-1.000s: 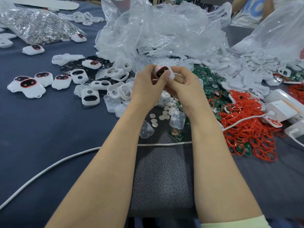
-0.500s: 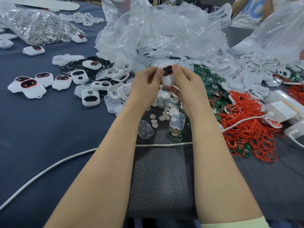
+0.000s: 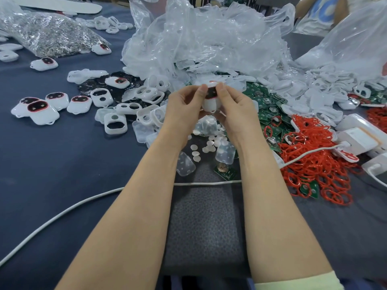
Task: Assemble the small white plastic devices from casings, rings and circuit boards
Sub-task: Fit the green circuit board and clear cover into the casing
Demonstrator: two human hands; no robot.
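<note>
head cam, left hand (image 3: 184, 107) and right hand (image 3: 237, 110) both pinching the small white plastic device with a dark window (image 3: 210, 101), over the middle of the table (image 3: 62, 164), flipped on end since a second ago, red rubber rings (image 3: 318, 170) heaped by the right edge

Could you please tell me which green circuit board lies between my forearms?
The lone circuit board just beyond the white cable, apart from the green pile farther right.

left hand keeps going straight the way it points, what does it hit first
The left hand meets the white device it pinches; beyond, probably the clear plastic bag heap, depth unclear.
</note>
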